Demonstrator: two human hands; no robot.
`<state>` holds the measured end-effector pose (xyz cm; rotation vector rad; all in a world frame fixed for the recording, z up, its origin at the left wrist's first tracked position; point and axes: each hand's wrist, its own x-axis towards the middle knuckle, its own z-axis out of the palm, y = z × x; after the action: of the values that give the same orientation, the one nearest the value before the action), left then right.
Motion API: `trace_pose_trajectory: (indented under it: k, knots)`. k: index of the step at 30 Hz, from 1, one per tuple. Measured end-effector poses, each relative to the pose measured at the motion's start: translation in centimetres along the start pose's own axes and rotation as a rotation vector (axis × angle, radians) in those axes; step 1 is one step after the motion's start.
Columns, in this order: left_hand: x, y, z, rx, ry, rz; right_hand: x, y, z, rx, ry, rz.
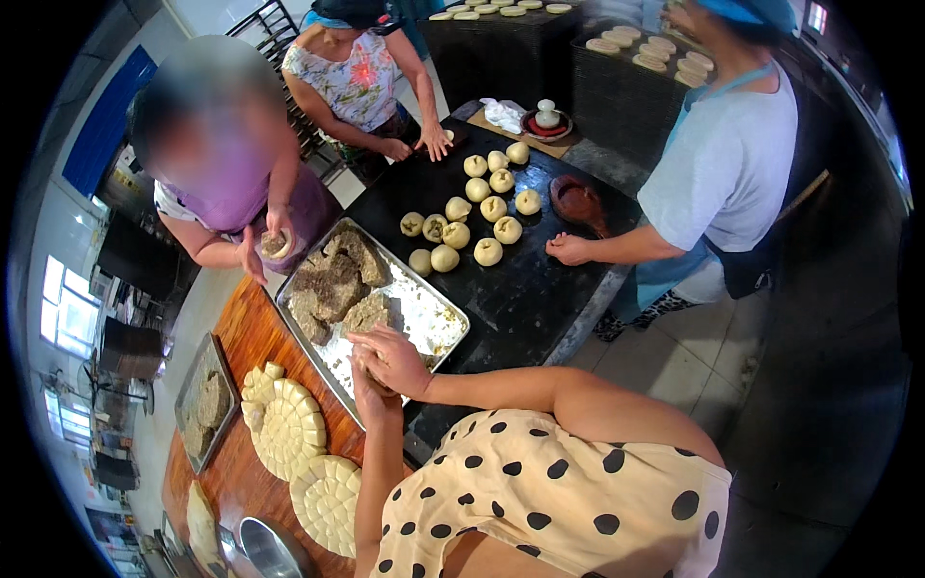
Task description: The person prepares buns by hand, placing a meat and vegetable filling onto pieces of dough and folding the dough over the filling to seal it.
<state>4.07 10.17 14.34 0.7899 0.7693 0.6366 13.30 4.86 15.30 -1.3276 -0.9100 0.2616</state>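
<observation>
Over the near corner of a metal tray, my hands come together. My right hand is curled over the top, and my left hand is cupped beneath it. Whatever they close around is hidden by the fingers. Big lumps of brown, crumbly filling lie on the tray beyond my hands. To their left, two round slabs of pale dough cut into small pieces, a farther one and a nearer one, rest on the wooden table.
Filled dough balls are scattered over the black tabletop. A smaller tray of filling and a metal bowl stand at left. One co-worker shapes dough across the tray; two others stand at the far side and right.
</observation>
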Motion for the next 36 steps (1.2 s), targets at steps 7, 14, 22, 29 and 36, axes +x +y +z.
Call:
trace_pose_trajectory:
  k: [7,14,22,29,36]
  knots:
    - [-2.2,2.1,3.8,0.043,0.059,-0.014,0.6,-0.2,-1.0,0.083,-0.176,0.225]
    - [1.7,-1.9,0.0,0.336,0.008,0.077,-0.9,-0.3,-0.7,-0.237,0.062,-0.028]
    - [-0.3,-0.1,2.3,-0.228,-0.090,0.011,0.1,-0.1,0.3,0.361,0.152,0.279]
    - [0.3,0.5,1.2,0.085,0.070,0.092,0.2,0.6,-1.1,0.474,-0.107,0.355]
    - [0.5,-0.9,1.0,0.515,0.143,0.287,-1.5,-0.4,-0.1,-0.193,-0.048,-0.003]
